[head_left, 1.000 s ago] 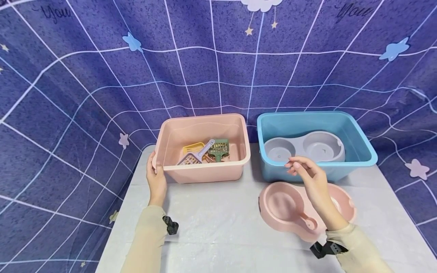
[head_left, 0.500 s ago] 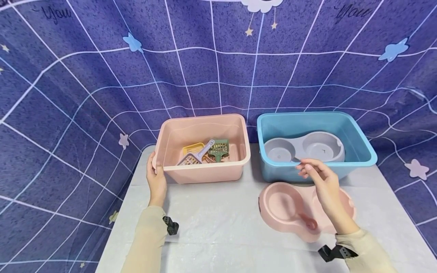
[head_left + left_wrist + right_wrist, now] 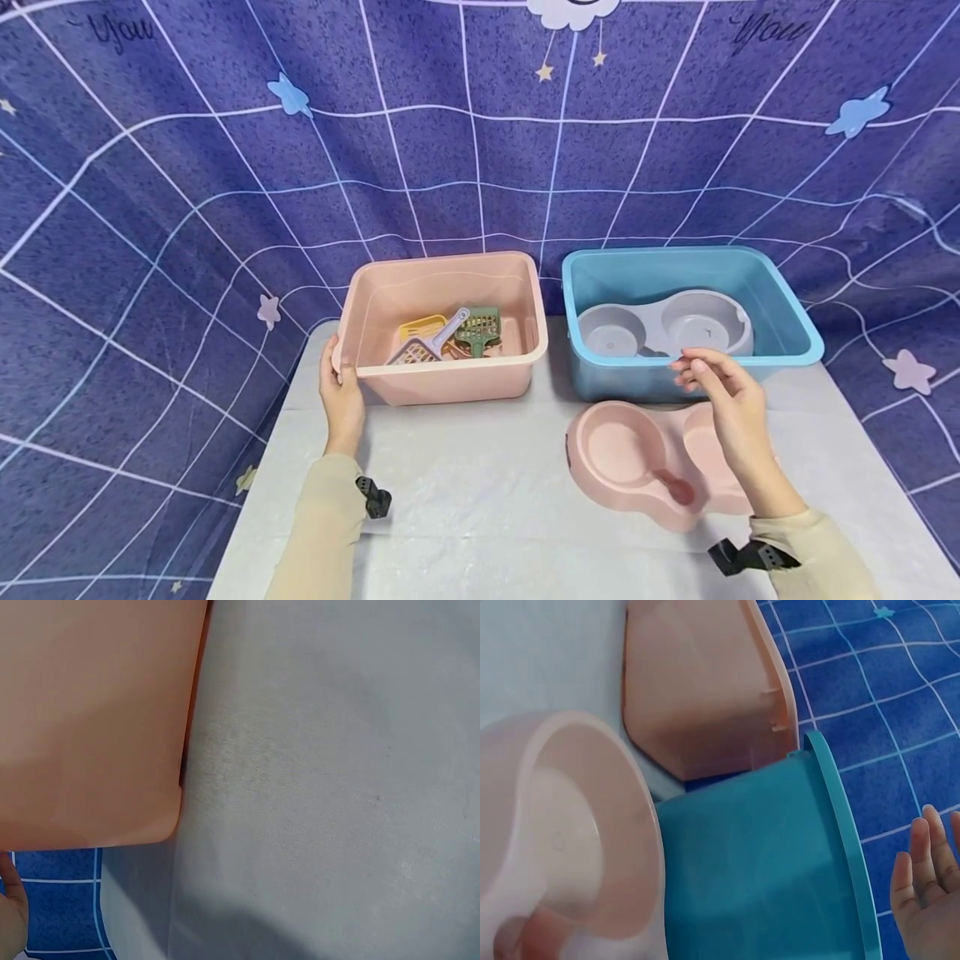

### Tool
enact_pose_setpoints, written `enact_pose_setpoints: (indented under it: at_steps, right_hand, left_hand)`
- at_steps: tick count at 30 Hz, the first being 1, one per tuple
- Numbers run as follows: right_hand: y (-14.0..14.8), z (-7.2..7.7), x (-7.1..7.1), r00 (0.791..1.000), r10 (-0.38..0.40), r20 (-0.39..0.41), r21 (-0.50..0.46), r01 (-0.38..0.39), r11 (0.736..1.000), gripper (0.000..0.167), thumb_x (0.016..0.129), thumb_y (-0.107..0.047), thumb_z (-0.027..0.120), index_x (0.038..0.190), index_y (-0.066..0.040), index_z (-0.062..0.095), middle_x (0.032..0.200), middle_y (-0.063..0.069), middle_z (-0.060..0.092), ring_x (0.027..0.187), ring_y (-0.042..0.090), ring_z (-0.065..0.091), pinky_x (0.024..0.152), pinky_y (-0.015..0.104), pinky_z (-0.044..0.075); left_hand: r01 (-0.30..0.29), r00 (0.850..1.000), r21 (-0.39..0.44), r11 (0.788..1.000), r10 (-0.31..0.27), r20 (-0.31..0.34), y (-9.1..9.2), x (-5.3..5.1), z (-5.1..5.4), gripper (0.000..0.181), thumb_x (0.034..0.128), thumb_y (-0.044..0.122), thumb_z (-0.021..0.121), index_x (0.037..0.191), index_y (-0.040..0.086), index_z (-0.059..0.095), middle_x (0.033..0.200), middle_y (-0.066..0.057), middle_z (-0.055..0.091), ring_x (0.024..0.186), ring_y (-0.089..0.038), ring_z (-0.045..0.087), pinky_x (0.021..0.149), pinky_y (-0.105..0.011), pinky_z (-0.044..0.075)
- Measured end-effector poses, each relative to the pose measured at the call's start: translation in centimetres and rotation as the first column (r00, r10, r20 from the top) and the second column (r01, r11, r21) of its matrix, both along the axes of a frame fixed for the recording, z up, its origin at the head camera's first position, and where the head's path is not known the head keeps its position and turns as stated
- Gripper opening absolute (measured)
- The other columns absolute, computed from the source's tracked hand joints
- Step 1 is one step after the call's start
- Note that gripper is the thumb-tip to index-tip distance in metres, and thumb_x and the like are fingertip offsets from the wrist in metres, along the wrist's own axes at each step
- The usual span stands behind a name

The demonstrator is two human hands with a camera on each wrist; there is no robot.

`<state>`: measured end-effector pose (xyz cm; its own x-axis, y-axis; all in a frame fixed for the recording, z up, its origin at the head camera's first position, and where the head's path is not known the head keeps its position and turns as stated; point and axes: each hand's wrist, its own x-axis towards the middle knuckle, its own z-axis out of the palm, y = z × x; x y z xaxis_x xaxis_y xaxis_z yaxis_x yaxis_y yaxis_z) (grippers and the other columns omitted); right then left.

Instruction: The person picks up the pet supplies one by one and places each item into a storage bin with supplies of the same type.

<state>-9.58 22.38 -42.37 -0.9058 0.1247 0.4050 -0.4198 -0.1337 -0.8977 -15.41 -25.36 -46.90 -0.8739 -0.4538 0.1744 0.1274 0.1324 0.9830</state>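
The left hand [image 3: 344, 407] grips the front left corner of the pink bin [image 3: 442, 383]; in the left wrist view only a bit of that hand [image 3: 11, 915] shows beside the bin's wall [image 3: 90, 750]. Just in front of the blue bin's [image 3: 630, 379] near rim, the right hand [image 3: 735, 408] hovers, fingers loosely bent, holding nothing. Below it lies a pink double bowl [image 3: 675, 437], partly covered by the hand and forearm. The right wrist view has the hand [image 3: 934, 892] at its right edge, with relaxed fingers. A grey double bowl [image 3: 652, 321] rests inside the blue bin.
Inside the pink bin lie a yellow scoop [image 3: 422, 327], a lilac scoop [image 3: 435, 342] and a green scoop [image 3: 478, 332], among other small items. Both bins stand side by side on a pale-covered table [image 3: 465, 500], with a blue-purple patterned curtain [image 3: 450, 167] behind.
The right hand has moved to the right and slightly toward the person, uncovering more of the grey bowl's middle. The left hand keeps its grip on the pink bin.
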Motion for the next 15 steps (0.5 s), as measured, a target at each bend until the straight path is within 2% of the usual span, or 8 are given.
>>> enact_pose_setpoints:
  at_steps: [10,15]
  right_hand:
    - [1.5,-0.1,0.4,0.996,-0.077,0.041,-0.035,0.078,0.996,0.022,0.101,0.001,0.051,0.116,0.013,0.062,0.093,0.006,0.073,0.080,0.015,0.066,0.073,0.021,0.054]
    - [2.3,-0.1,0.6,0.991,-0.122,0.062,-0.055,0.126,0.991,0.022,0.101,0.001,0.051,0.115,0.013,0.062,0.093,0.007,0.073,0.079,0.015,0.066,0.072,0.021,0.054]
  left_hand:
    - [0.006,1.000,0.002,1.000,-0.006,-0.016,0.0,0.0,0.1,0.048,0.1051,0.007,0.037,0.153,0.004,0.032,0.154,-0.014,0.036,0.140,-0.025,0.035,0.115,-0.035,0.030]
    - [0.005,1.000,0.006,1.000,-0.005,-0.001,0.1,0.1,0.2,0.048,0.1059,0.008,0.037,0.154,0.005,0.031,0.156,-0.013,0.034,0.142,-0.026,0.033,0.116,-0.034,0.028]
